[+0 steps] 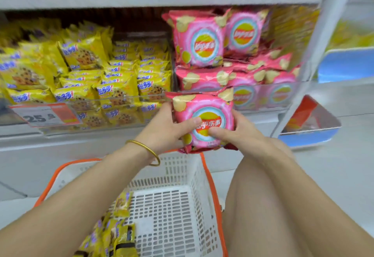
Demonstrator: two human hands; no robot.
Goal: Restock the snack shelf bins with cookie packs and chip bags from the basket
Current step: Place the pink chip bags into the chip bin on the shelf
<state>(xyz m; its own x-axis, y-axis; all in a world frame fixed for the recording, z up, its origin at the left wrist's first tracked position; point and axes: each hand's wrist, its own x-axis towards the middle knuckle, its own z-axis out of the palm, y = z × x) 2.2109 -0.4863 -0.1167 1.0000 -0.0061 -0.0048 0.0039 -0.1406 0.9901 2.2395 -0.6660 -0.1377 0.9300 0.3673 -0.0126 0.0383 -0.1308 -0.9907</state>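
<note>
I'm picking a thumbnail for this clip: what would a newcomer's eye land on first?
The pink chip bag, gripped at centre by the left hand and right hand, just before the bin of matching bags. Then the yellow cookie packs crowding the left bin, and the white basket below, a few loose packs in its corner.

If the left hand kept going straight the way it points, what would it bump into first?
Probably the chip bin's clear front wall. The left hand grips a pink chip bag, which would touch it first; depth is unclear.
</note>
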